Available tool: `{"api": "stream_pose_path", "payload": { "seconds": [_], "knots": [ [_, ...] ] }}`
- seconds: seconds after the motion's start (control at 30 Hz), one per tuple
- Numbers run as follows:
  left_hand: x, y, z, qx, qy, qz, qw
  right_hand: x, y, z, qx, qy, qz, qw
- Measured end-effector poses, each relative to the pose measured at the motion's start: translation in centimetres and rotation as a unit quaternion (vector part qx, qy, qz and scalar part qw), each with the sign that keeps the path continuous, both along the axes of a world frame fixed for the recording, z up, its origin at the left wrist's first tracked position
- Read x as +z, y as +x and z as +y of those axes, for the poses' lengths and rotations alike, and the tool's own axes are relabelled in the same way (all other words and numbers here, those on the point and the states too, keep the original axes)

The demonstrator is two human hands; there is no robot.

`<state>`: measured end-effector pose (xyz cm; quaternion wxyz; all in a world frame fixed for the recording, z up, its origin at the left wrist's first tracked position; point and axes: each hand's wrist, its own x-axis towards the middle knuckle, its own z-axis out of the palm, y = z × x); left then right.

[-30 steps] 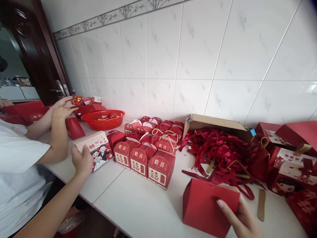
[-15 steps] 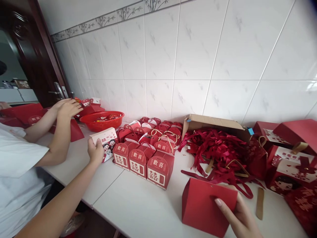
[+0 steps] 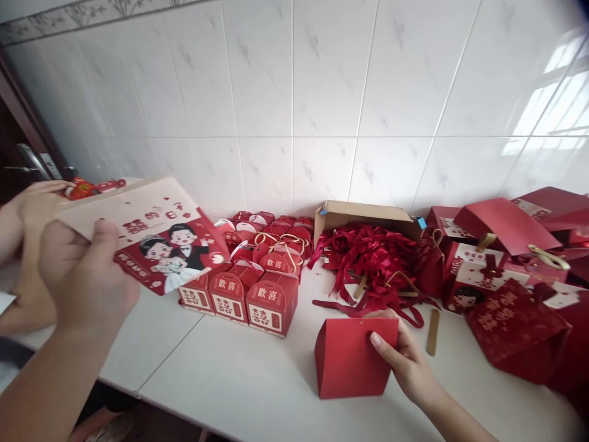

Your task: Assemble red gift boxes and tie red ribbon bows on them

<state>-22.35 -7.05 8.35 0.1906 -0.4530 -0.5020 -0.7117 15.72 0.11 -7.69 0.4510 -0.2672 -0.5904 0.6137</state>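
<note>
In my left hand [image 3: 89, 279], raised at the left, is a printed gift box [image 3: 161, 242] with a cartoon couple and a pale top edge; my thumb presses its front face. My right hand [image 3: 402, 353] grips the upper right edge of a plain red gift box [image 3: 354, 356] that tapers to the top, its thumb in front and the fingers behind it. The red box is at the front of the table. Between the two hands stand rows of small red candy boxes [image 3: 271, 307] with handles, partly covered by the printed box.
A cardboard box [image 3: 368, 210] spilling dark red ribbons [image 3: 368, 264] stands against the tiled wall. More red gift boxes [image 3: 515, 331] crowd the right side. A gold strip [image 3: 432, 331] lies on the white table [image 3: 230, 374]. Another person's hand [image 3: 41, 190] is at far left.
My left hand has brought the printed box nearer and higher, over the candy boxes' left side. The view has turned right. My right hand keeps its hold on the red box.
</note>
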Motion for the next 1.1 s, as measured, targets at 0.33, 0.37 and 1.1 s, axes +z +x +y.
{"api": "stream_pose_path", "payload": {
  "seconds": [0.33,0.37,1.1],
  "knots": [
    [-4.9,14.1,8.5,-0.213,-0.218,0.075,0.950,0.5,2.0,1.7,0.113,0.070,0.020,0.991],
    [-5.2,14.6,9.4,-0.207,-0.231,0.085,0.947,0.6,2.1,1.7,0.109,0.071,0.020,0.991],
    [-6.9,16.3,13.7,-0.060,-0.279,0.155,0.946,1.4,1.1,0.7,0.049,-0.002,0.061,0.997]
  ]
}}
